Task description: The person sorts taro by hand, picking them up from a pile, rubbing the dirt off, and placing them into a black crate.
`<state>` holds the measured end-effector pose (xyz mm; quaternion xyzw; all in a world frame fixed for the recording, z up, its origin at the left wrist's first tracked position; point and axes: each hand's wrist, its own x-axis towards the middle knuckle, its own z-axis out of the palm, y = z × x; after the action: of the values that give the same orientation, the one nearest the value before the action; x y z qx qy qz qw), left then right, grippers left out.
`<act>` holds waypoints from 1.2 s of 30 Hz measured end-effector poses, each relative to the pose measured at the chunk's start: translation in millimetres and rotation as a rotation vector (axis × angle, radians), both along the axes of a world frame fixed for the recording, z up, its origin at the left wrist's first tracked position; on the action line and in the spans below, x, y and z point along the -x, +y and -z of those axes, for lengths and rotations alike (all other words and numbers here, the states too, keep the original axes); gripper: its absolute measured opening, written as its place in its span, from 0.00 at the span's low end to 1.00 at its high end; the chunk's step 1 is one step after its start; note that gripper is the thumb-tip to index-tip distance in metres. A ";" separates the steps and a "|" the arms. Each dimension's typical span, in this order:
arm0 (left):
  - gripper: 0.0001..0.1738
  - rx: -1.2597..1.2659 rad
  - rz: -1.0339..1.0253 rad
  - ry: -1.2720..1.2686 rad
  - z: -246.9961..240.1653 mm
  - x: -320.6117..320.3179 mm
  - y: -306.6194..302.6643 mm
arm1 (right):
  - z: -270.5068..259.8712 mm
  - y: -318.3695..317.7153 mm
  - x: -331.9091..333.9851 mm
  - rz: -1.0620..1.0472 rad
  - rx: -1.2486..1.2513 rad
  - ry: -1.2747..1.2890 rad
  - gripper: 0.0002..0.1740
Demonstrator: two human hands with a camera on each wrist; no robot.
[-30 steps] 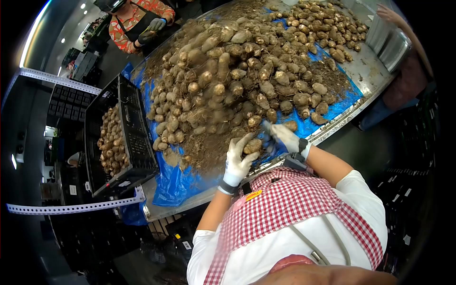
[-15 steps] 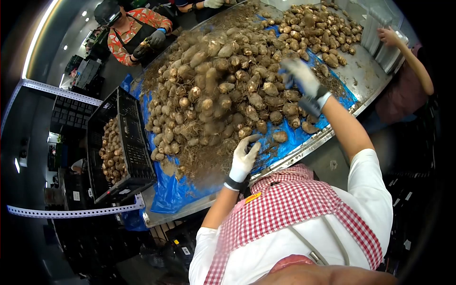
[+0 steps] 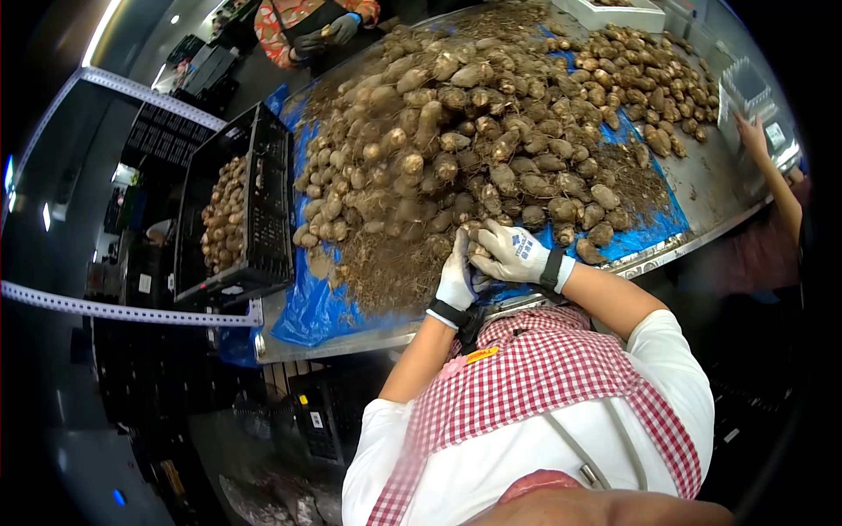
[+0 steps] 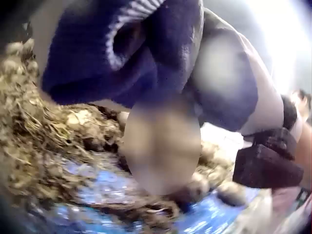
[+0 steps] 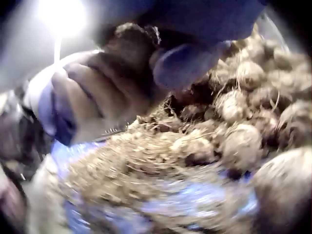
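Note:
In the head view the two gloved hands meet at the near edge of the table, below the heap of brown, rooty tubers (image 3: 504,145). The left hand (image 3: 455,282) curls its fingers round a tuber (image 5: 130,43), as the right wrist view shows. From the other side the right hand (image 3: 516,254) pinches the same tuber, its back turned up. Blue palm coating of the right hand (image 4: 224,75) shows in the left wrist view, above a blurred pale oval that I cannot make out. The gloves hide most of the held tuber.
Blue plastic sheet (image 3: 314,302) and loose roots (image 3: 386,276) lie under the heap. At left stands a black crate (image 3: 274,206) with tubers. Another tuber pile (image 3: 645,83) and a white box (image 3: 614,12) are at the back right. Other people stand across and at right.
The right hand reached out to the heap, then came back to the left hand. The left hand, fingers apart and without a tuber half a second ago, now holds one.

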<state>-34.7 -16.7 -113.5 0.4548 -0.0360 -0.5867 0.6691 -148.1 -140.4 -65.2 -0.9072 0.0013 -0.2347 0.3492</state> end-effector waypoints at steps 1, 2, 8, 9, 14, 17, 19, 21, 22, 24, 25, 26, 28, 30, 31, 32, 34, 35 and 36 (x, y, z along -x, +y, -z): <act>0.30 -0.161 -0.127 -0.141 4.3 6.1 -4.9 | -3.7 -3.1 3.6 -0.025 0.041 0.190 0.14; 0.25 -0.205 -0.171 -0.792 10.0 7.7 -5.7 | -5.3 -4.4 4.1 -0.041 0.083 0.376 0.15; 0.14 -0.185 -0.146 -1.619 -46.0 17.9 1.0 | 43.2 23.5 -18.7 0.216 -0.767 0.098 0.13; 0.14 -0.110 -0.107 -1.712 -47.1 17.3 6.3 | 42.0 21.1 -17.6 0.169 -0.831 0.196 0.13; 0.17 -0.220 -0.341 -1.294 32.4 -3.3 -11.2 | 54.6 0.7 -25.4 0.086 -0.288 0.347 0.13; 0.26 -0.322 0.037 -0.035 6.2 -1.9 9.1 | 31.4 -0.5 -13.2 -0.102 0.763 0.288 0.12; 0.26 -0.532 -0.103 -0.189 -32.5 16.3 -0.9 | 30.5 4.2 -17.9 0.003 0.309 0.258 0.12; 0.20 -0.279 -0.267 -0.823 -2.6 -4.0 1.6 | 62.3 15.2 -35.6 0.042 0.074 0.145 0.13; 0.18 -0.234 -0.293 -1.096 -23.0 -8.7 2.4 | 54.9 21.6 -37.9 -0.010 -0.557 0.143 0.13; 0.19 -0.290 -0.275 -1.353 -47.6 -3.9 9.1 | 50.1 26.8 -42.5 -0.044 -0.987 0.095 0.14; 0.20 -0.280 -0.276 -1.434 -49.3 -5.2 12.0 | 56.2 21.4 -46.6 -0.131 -0.944 0.103 0.14; 0.21 -0.190 -0.342 -1.414 -39.0 -8.9 13.6 | 64.8 14.9 -50.2 -0.216 -0.901 0.113 0.15; 0.22 -0.008 -0.476 -1.366 -20.8 -15.2 12.5 | 80.9 7.6 -55.4 -0.269 -0.768 0.131 0.15; 0.24 0.046 -0.359 -0.240 -14.5 -8.3 28.7 | 93.2 9.0 -60.8 -0.088 -0.556 0.145 0.19; 0.24 0.126 -0.369 -0.089 0.1 -11.3 30.6 | 103.0 10.4 -64.9 0.061 -0.428 0.147 0.23; 0.23 0.209 -0.307 -0.047 8.3 -13.7 37.8 | 154.6 10.2 -73.6 0.177 -0.093 -0.025 0.23; 0.22 0.158 -0.382 -0.118 10.3 -14.8 42.7 | 85.0 4.9 -40.8 -0.010 -0.476 0.109 0.28; 0.21 0.132 -0.419 -0.152 10.5 -15.3 44.8 | 70.4 1.7 -34.2 -0.166 -0.839 0.288 0.31; 0.24 0.135 -0.351 -0.373 8.5 -17.0 49.3 | 55.7 5.4 -29.4 -0.146 -0.737 0.368 0.34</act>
<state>-17.7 32.6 -122.0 0.5085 -0.1182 -0.3638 0.7714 -118.7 -135.0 -120.9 -0.7461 0.0833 -0.0271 0.6601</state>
